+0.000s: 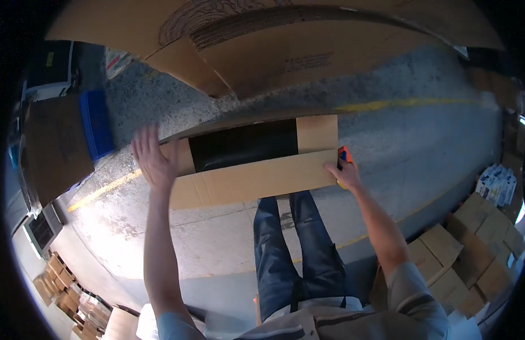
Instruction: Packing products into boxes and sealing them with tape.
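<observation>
A long cardboard box [256,180] is in front of me, its near long flap folded out toward me. Inside lies something black and glossy [245,146], with short end flaps on both sides of it. At the box's left end, my left hand [154,158] is raised with its fingers apart, slightly blurred; it holds nothing, and I cannot tell whether it touches the cardboard. My right hand [346,174] is closed round an orange, blue and yellow hand tool [344,154] at the right end, its thumb by the flap's corner. The tool's exact kind is mostly hidden.
Large flattened cardboard sheets [262,54] stand stacked just beyond the box. To the left are a brown carton [55,147] and a blue panel [96,124]. Cartons [438,249] are piled at the lower right. Yellow lines [409,104] cross the concrete floor.
</observation>
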The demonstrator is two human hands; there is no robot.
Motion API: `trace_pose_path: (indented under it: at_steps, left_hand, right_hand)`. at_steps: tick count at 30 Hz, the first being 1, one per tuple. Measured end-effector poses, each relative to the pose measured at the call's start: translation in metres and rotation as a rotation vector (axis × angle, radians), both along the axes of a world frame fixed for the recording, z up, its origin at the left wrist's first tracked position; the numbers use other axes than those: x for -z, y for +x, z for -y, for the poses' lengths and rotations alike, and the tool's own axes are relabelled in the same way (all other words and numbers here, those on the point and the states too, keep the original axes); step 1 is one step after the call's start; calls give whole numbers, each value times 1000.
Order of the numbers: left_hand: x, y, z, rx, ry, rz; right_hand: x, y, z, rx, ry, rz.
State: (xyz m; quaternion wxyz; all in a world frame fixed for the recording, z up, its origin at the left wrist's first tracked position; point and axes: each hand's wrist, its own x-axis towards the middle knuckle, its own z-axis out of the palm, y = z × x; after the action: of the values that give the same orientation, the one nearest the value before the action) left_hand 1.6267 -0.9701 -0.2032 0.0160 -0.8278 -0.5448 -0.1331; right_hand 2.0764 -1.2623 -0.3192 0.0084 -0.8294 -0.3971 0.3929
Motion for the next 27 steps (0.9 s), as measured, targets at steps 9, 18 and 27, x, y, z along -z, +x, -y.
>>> trace_pose_path:
  at_steps: [9, 18, 27]
  left_hand:
    - [76, -63, 80, -287, -270, -13]
    - [114, -80, 109, -816, -601, 431]
    - [107, -106, 127, -1036, -456, 477]
  right_hand:
    - [10, -1, 0, 127, -74, -150]
    - [15, 22, -16, 7, 371, -7]
    - [-24, 5, -67, -222, 195, 107]
